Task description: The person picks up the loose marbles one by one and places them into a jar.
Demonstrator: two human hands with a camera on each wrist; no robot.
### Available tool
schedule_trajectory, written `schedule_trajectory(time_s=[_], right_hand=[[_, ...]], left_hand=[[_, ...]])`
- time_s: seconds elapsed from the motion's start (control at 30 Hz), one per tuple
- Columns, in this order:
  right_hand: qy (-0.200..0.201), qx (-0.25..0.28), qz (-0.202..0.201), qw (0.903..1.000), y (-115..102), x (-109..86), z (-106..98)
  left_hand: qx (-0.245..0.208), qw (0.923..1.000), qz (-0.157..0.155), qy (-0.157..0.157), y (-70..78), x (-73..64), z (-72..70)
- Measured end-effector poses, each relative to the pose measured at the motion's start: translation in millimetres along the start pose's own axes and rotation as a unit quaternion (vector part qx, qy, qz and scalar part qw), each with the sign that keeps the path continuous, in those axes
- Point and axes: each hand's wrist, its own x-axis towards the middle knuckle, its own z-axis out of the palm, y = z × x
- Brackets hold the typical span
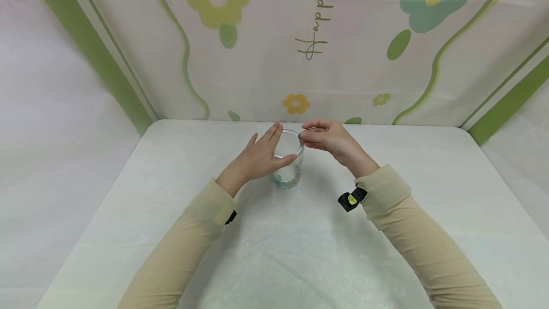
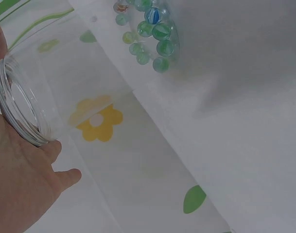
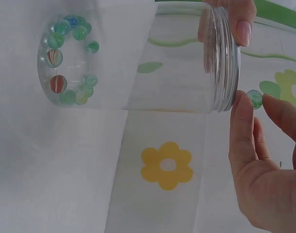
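A clear jar (image 1: 288, 168) stands upright on the white table, with a ring of glass marbles (image 2: 161, 32) at its bottom, mostly green, some blue or red-striped. My left hand (image 1: 256, 159) grips the jar near its top, thumb on the near side and fingers on the far side of the rim (image 1: 288, 130). Between thumb and fingertips, my right hand (image 1: 336, 143) pinches a green glass marble (image 3: 255, 99) right beside the jar's mouth. In the right wrist view the ridged neck (image 3: 224, 58) lies close to those fingertips.
The white-covered table (image 1: 300, 247) meets a printed cloth backdrop (image 1: 257, 70) with flowers and green bands just behind the jar. A black strap device (image 1: 352, 199) sits on the right wrist.
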Motion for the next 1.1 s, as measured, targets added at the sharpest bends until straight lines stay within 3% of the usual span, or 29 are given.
schedule_trajectory(time_s=[0.53,0.83,1.1], right_hand=[[0.002,-0.018,-0.001,0.9998,2.0,1.3,-3.6],[0.034,-0.063,0.015,0.9973,5.3,7.4,-28.6],[0.075,-0.044,0.028,0.9958,14.5,16.2,-52.4]], left_hand=[[0.001,1.0000,-0.001,-0.001,0.9,0.8,1.4],[0.002,1.0000,0.000,0.002,2.5,2.5,5.0],[0.006,1.0000,-0.001,0.000,1.2,1.5,3.9]])
